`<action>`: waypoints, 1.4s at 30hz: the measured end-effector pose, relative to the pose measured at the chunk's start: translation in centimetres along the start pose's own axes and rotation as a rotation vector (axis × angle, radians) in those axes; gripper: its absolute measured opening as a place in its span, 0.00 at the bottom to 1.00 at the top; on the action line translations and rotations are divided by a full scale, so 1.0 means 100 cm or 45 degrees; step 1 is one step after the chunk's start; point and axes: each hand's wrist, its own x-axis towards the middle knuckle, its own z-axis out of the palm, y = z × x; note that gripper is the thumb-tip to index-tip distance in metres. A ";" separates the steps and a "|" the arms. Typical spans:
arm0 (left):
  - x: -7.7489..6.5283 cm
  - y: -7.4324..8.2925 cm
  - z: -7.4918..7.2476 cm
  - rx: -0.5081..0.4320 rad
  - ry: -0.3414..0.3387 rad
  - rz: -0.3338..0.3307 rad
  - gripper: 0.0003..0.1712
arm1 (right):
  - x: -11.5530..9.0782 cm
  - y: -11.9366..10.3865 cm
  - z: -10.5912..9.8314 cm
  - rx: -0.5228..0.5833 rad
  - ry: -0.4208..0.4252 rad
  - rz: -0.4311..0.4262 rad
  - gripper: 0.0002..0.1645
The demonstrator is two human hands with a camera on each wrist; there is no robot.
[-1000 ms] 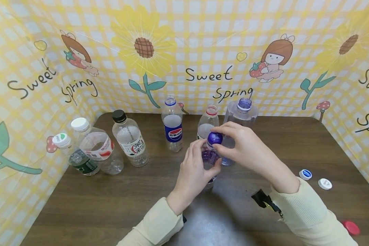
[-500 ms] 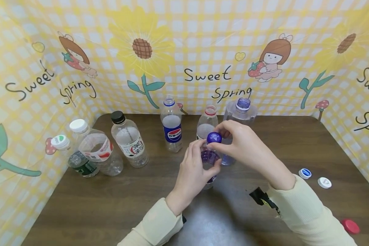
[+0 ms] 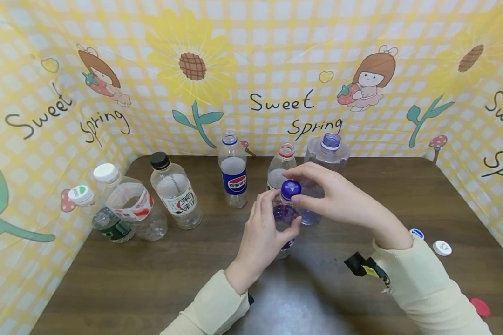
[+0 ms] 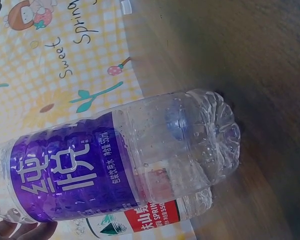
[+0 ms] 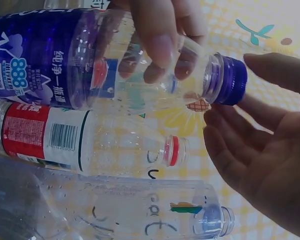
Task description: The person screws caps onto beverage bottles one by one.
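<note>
My left hand (image 3: 261,237) grips a clear plastic water bottle (image 4: 75,170) with a purple label round its upper body, its fingers (image 5: 157,47) curled about the shoulder. A purple screw cap (image 3: 291,189) sits on the bottle's neck. My right hand (image 3: 335,195) has its thumb on one side of the cap and its other fingers on the far side; the right wrist view shows the thumb tip (image 5: 255,62) at the cap's top edge. Just behind stands a capless bottle with a red neck ring (image 3: 286,151), beside a large pale-blue capless bottle (image 3: 329,151).
A capless Pepsi bottle (image 3: 234,179) stands at the back middle. Leftward are bottles with a black cap (image 3: 159,160), a white cap (image 3: 105,172) and a white-green cap (image 3: 81,195). Loose white (image 3: 442,248), blue-white (image 3: 417,233) and red (image 3: 480,307) caps lie at right.
My right hand has turned about the cap, its index finger reaching further over the back and its wrist shifted slightly right. The left hand keeps the bottle in place.
</note>
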 end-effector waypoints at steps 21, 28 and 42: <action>0.000 0.002 -0.001 0.026 0.013 0.015 0.37 | 0.005 -0.003 0.002 -0.085 0.057 0.011 0.19; 0.002 0.001 -0.002 0.007 -0.037 -0.026 0.38 | 0.005 0.002 0.003 -0.019 0.033 0.088 0.23; 0.001 0.002 -0.004 -0.018 -0.037 -0.036 0.37 | 0.004 0.004 0.012 0.042 0.141 0.097 0.19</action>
